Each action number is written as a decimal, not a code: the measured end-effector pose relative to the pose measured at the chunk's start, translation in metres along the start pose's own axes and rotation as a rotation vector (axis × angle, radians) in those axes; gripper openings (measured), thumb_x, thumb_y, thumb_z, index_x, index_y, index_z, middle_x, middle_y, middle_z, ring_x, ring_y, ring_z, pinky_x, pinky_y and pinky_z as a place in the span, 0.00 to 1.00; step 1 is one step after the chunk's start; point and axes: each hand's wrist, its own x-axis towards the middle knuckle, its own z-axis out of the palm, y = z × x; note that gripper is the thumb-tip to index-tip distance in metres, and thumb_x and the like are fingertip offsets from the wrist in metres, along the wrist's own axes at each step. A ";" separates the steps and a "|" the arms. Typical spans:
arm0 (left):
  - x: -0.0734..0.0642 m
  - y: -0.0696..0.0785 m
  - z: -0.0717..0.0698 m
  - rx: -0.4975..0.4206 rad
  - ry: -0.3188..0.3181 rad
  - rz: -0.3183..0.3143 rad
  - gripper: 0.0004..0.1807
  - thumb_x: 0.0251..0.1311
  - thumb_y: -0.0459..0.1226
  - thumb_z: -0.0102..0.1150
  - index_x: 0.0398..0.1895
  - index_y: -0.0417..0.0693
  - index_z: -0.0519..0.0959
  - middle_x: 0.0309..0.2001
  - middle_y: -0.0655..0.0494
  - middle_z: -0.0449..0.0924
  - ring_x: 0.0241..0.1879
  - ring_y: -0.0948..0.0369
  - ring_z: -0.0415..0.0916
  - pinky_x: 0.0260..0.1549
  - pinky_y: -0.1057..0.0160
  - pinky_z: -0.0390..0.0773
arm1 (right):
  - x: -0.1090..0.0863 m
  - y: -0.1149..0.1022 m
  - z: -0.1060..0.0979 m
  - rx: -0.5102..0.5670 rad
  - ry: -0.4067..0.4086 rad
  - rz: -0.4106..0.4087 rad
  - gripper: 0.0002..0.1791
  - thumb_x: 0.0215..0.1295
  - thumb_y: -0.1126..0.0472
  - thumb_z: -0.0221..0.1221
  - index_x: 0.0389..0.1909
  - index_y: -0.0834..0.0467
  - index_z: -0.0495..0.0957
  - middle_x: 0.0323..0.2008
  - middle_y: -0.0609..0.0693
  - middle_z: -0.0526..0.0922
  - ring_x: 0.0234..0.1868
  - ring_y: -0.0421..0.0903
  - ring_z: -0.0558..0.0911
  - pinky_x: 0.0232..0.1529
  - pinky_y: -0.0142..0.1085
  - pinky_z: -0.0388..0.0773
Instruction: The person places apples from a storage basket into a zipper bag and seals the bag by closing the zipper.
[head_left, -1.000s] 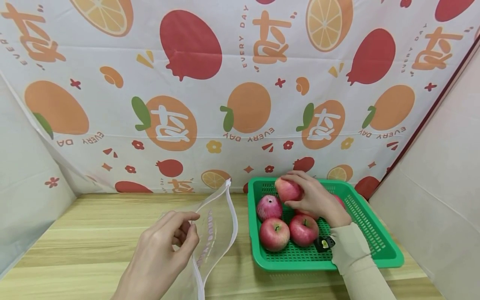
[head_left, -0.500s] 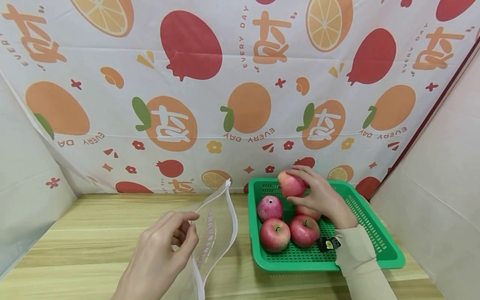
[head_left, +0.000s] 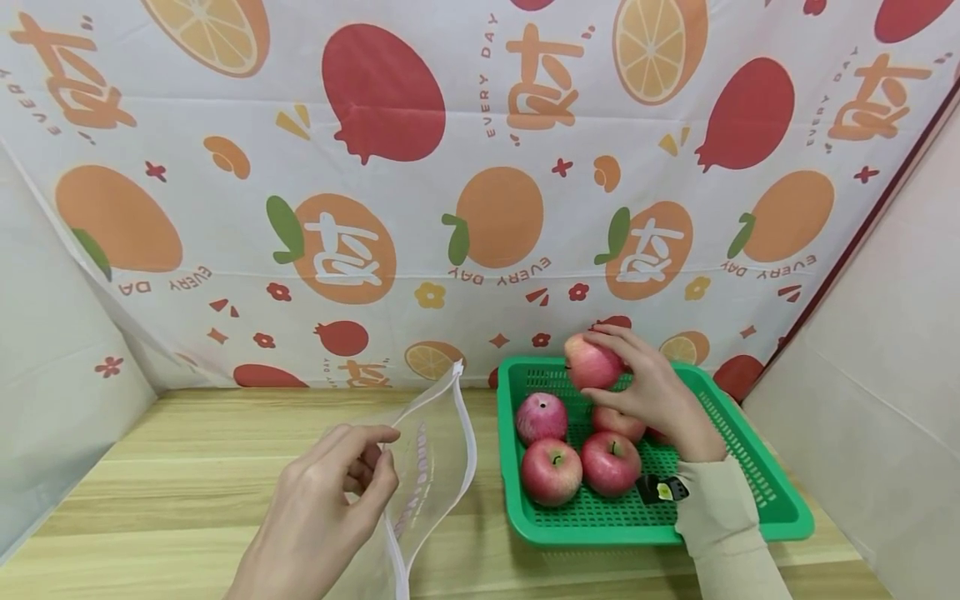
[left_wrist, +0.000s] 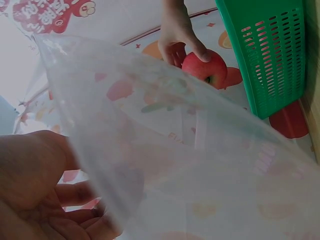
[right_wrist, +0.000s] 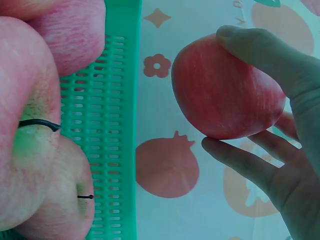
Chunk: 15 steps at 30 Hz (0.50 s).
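Red apple (head_left: 591,362) within right grip (head_left: 662,398)

I'm looking at a white cloth backdrop (head_left: 420,187) across the back, printed with oranges, red pomegranates, citrus slices, small flowers, orange characters and "EVERY DAY", some of it upside down; faint creases cross it. A pale left panel (head_left: 45,358) and a pale right panel (head_left: 862,367) flank it, with a dark red edge (head_left: 866,225) down the right corner. Below I see a light wood-grain tabletop (head_left: 187,467), softly lit.
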 end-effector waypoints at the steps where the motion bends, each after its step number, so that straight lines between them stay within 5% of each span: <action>1: 0.000 -0.001 0.000 0.000 0.001 0.002 0.19 0.47 0.17 0.64 0.39 0.45 0.85 0.28 0.71 0.74 0.25 0.77 0.72 0.25 0.81 0.75 | -0.001 0.000 0.000 -0.002 0.011 -0.004 0.42 0.49 0.60 0.80 0.67 0.53 0.75 0.67 0.56 0.74 0.59 0.54 0.80 0.50 0.51 0.85; 9: -0.001 -0.002 0.002 -0.001 0.008 0.016 0.20 0.46 0.17 0.65 0.39 0.46 0.85 0.29 0.72 0.74 0.25 0.77 0.71 0.25 0.81 0.74 | -0.002 -0.001 -0.004 -0.020 0.072 -0.026 0.42 0.48 0.61 0.80 0.66 0.53 0.75 0.67 0.57 0.74 0.61 0.53 0.79 0.50 0.49 0.85; 15: 0.001 0.001 0.000 -0.003 -0.006 0.009 0.18 0.48 0.17 0.63 0.38 0.45 0.84 0.29 0.71 0.75 0.26 0.77 0.72 0.26 0.82 0.75 | -0.004 -0.005 -0.008 -0.012 0.119 -0.040 0.43 0.46 0.63 0.81 0.66 0.53 0.76 0.66 0.57 0.74 0.61 0.51 0.78 0.55 0.19 0.74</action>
